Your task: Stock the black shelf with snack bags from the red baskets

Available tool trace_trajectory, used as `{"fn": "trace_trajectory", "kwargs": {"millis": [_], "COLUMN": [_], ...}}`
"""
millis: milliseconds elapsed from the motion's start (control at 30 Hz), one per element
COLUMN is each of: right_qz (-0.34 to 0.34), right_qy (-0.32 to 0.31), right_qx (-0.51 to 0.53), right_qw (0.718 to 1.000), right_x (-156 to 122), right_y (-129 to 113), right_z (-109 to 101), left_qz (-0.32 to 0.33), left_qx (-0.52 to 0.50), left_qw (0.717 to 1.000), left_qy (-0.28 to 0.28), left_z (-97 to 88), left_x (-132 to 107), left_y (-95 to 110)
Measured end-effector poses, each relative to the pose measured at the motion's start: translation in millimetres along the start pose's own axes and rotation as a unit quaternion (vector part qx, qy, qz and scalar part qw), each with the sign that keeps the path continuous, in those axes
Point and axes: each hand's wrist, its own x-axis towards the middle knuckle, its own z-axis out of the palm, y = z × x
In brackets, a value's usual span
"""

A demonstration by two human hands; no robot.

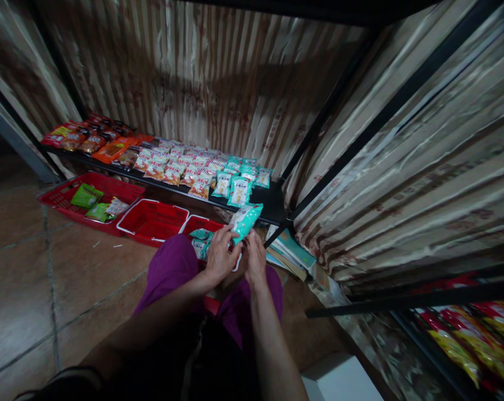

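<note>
A teal and white snack bag (247, 219) is held up in front of the low black shelf, above my knees. My left hand (221, 255) grips its lower left side, fingers bent against the wrapper. At its lower right corner, my right hand (255, 257) has its fingers closed on the edge; the fingertips are partly hidden. Similar teal bags (240, 191) stand at the right end of the shelf. Below my left hand, a small red basket (195, 223) contains more teal bags (200, 239), partly covered by my hand and knee.
White-and-orange snack bags (180, 167) and red-orange packets (95, 139) fill the rest of the shelf (272, 205). Left of my knees are an unfilled red basket (153, 220) and a larger one (55, 195) with green packets. Black shelf posts and books (293, 248) are at right.
</note>
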Motion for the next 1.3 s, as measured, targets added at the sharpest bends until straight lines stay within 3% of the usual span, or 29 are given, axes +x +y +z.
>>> {"fn": "trace_trajectory", "kwargs": {"millis": [233,367,433,533,700,833,933,1133,1300], "right_qz": [0.021,0.036,0.056,0.073,0.072,0.080,0.083,0.090,0.097], "right_qy": [-0.023,0.014,0.028,0.042,0.059,0.050,0.045,0.044,0.046], "right_qx": [0.048,0.064,0.071,0.086,0.084,0.079,0.084,0.105,0.124], "right_qw": [0.998,0.997,0.996,0.993,0.992,0.992,0.992,0.989,0.986], "right_x": [0,2,1,-1,-2,1,4,8,7], "right_y": [1,1,-4,-11,-12,-9,-8,-11,-16], "right_z": [2,-3,-3,-1,1,-3,-8,-13,-12], "left_qz": [0.093,0.082,0.046,-0.059,-0.217,-0.279,-0.290,-0.256,-0.190], "left_qx": [0.038,-0.012,-0.028,-0.069,-0.159,-0.287,-0.329,-0.316,-0.222], "left_qw": [0.994,0.996,0.998,0.996,0.963,0.913,0.895,0.911,0.953], "left_qy": [-0.053,-0.046,-0.016,0.018,-0.021,-0.083,-0.083,-0.068,-0.078], "left_z": [1.7,-1.8,-4.4,-6.3,-1.3,3.9,6.0,11.9,3.7], "left_x": [-12,-10,-4,8,17,12,12,12,13], "left_y": [6,7,5,-5,-25,-27,-23,-18,-17]}}
